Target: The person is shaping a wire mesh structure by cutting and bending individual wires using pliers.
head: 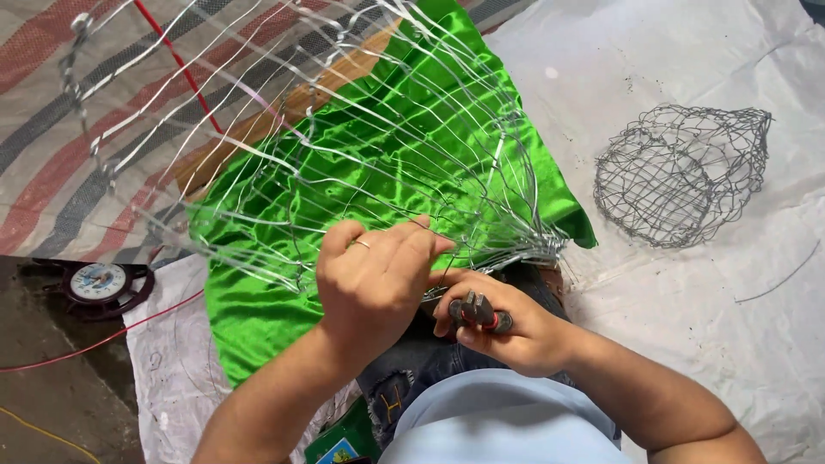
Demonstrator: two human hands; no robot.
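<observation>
The left hand [371, 283], a ring on one finger, has its fingers curled onto the thin wires at the narrow end of a large wire frame [344, 146], pinching strands just above the lap. The right hand [507, 331], at lower centre, is closed around a pair of pliers [479, 311] with red-lined handles; the nose seems to point in under the left palm, though the tip is hidden. From the hands the frame fans out toward the upper left, its long ribs gathered into a tight bundle near frame centre and crossed by only a few loose strands, so the weaving looks to be at an early stage. Under it lies shiny green cloth [412, 163]. At the right, on white sheeting [687, 326], rests a smaller wire mesh basket [683, 172], closely netted and seemingly complete. A round dial gauge [99, 282] sits at the left edge
</observation>
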